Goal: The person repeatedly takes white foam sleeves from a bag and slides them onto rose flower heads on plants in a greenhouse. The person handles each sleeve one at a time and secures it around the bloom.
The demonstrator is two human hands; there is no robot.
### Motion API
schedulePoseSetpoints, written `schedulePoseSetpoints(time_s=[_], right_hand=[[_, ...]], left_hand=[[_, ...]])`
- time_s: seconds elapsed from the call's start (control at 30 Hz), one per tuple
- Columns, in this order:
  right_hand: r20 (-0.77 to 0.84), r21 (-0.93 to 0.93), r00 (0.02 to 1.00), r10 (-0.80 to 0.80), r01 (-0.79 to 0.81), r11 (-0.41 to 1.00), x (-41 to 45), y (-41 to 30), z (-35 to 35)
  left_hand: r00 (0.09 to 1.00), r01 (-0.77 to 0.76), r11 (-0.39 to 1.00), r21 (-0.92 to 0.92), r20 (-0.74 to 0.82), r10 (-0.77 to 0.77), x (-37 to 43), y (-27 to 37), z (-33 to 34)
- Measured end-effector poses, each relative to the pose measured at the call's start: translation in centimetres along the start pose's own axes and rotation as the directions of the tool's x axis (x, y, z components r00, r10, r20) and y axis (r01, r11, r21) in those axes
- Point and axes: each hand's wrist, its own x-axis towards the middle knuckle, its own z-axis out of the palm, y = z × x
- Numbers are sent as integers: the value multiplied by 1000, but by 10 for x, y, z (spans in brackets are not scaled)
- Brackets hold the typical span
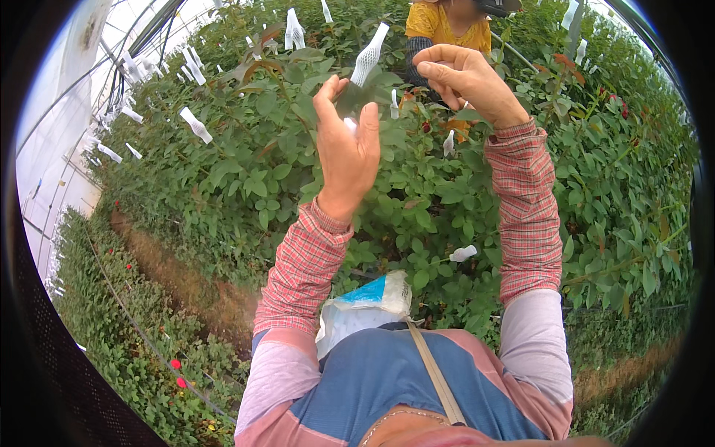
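My left hand (349, 151) is raised among the rose stems, its fingers curled and thumb upright. A small white piece (351, 124), seemingly foam netting, shows between thumb and fingers; the rest of it is hidden. Just above the fingertips stands a white mesh sleeve (370, 56), bulging in the middle as if around a flower bud. To the right, my right hand (469, 84) is held up with bent fingers and a gap between thumb and forefinger, where nothing shows. A tiny white spot by its lower fingers is too small to identify.
Leafy rose bushes (234, 173) fill the bed ahead, with several other sleeved buds, such as one sleeve (196, 125) at left. A person in a yellow top (447, 28) stands beyond. A white-and-blue bag (363, 313) hangs at my waist. Plastic greenhouse sheeting (56, 100) is at left.
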Motion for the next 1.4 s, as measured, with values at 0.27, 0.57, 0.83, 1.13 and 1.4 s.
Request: schedulePoseSetpoints(time_s=[0.27,0.57,0.83,1.13,1.4], right_hand=[[249,29,968,24,-32,999,-76,-10,83],[209,210,968,140,-184,960,-87,7,121],[271,221,895,355,-417,882,-94,32,116],[-32,142,981,193,-186,972,-97,52,80],[-53,166,966,253,-242,956,-115,68,114]], left_hand=[[952,306,866,-396,120,-282,-60,17,-27],[618,786,424,-449,561,-551,-75,14,-37],[556,830,390,-399,654,-513,-96,-2,-32],[717,692,624,-363,442,-539,-108,-35,-45],[669,739,534,-411,543,-507,-112,-24,-22]])
